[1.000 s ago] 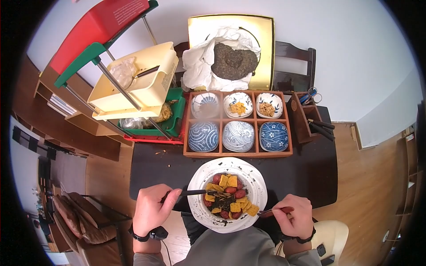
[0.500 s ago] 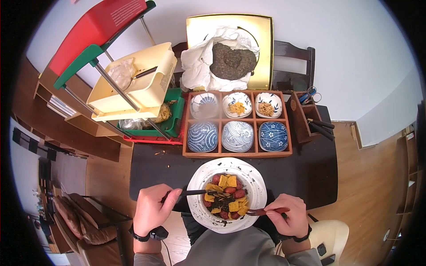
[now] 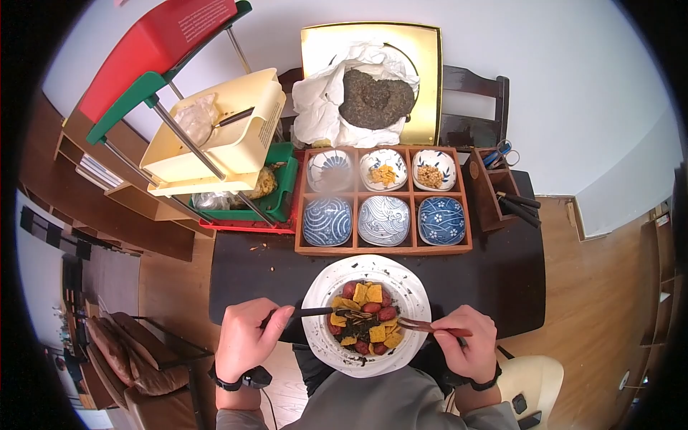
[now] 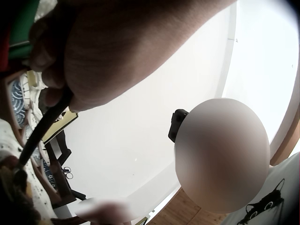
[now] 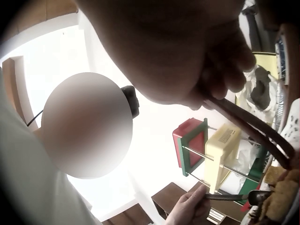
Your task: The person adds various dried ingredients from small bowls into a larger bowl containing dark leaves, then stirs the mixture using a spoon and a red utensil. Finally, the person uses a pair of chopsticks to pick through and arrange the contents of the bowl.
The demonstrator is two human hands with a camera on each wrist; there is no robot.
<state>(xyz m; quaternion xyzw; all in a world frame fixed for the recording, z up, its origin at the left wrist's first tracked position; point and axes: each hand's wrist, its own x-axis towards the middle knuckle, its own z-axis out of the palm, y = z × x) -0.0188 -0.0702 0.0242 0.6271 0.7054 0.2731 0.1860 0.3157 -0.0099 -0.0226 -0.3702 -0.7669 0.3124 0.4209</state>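
Note:
A white plate (image 3: 315, 287) holds yellow square pieces (image 3: 378, 334), red round pieces (image 3: 388, 314) and dark leafy bits. From the left, the left hand (image 3: 247, 338) grips a black-handled spoon (image 3: 312, 312), its head over the food with thin brown pieces on it. On the right, the right hand (image 3: 467, 342) pinches reddish-brown wooden tongs (image 3: 423, 325), whose tips are at the right edge of the food. In the right wrist view the tongs (image 5: 255, 129) reach down to the plate beside the spoon (image 5: 227, 197).
Behind the plate stands a wooden box (image 3: 383, 251) with six patterned bowls. A tiered rack (image 3: 215, 154) is at the left, a wooden holder (image 3: 489, 193) with scissors and black-handled tools at the right. A dark cake on white paper (image 3: 315, 107) lies at the back.
The right hand and tongs have moved left, then slightly up, beside the food. A yellow piece at the plate's right side no longer shows there. The left hand has stayed put.

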